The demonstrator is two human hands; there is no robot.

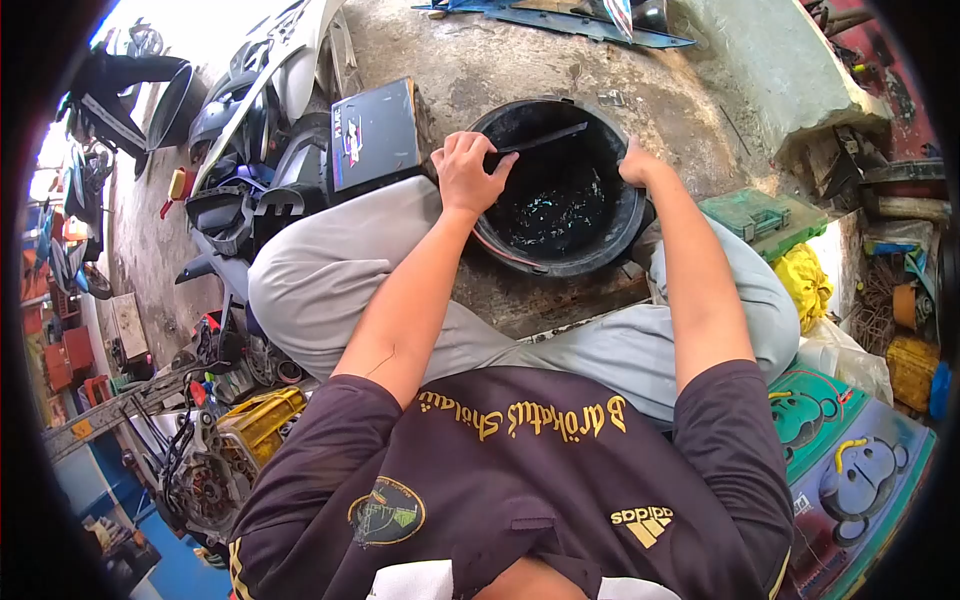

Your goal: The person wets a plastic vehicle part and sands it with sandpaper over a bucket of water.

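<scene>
A round black bucket (500,250) stands on the floor between my bent legs, with dark contents and small glints inside. My left hand (470,172) is at its left rim, fingers curled and thumb extended inward. Between thumb and fingers it pinches a dark, flat strip (550,138) that slants over the bucket's opening; the strip's near end is hidden by the hand. On the opposite side, my right hand (636,165) grips the bucket's right rim, with some of its fingers out of sight.
A dark box (375,135) sits left of the bucket. Motorcycle body panels (255,120) lie farther left. To the right are a green tool case (750,215), a yellow bundle (803,283) and a concrete block (780,70). An engine part (205,480) and yellow crate (262,425) are at lower left.
</scene>
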